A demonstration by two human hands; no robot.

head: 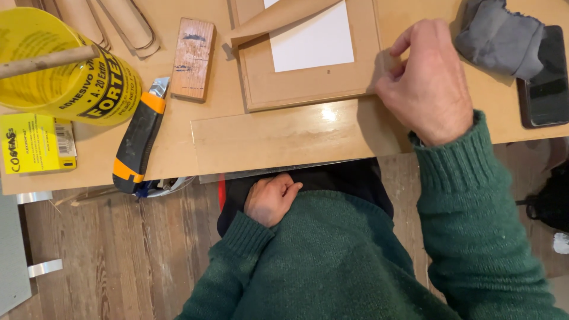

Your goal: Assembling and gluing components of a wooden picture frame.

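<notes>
The right hand [428,80] has its fingers curled in, the tips pinching the right-hand edge of the brown board frame [308,89], which lies flat toward the far edge of the worktop [178,148] with a white sheet [314,41] showing through its opening. The left hand [269,198] rests loosely closed in the lap, below the near edge, holding nothing. The frame looks like thin fibreboard: light, stiff, flat, probably easy to slide, with corners that could bruise, so a hold along an outer rail seems safest. A glossy strip [284,136] lies just in front of it. Further left sit a wooden block [192,59], a utility knife [139,139] and a yellow tub [65,65]; a grey cloth [498,35] and phone [548,83] lie by the right corner.
</notes>
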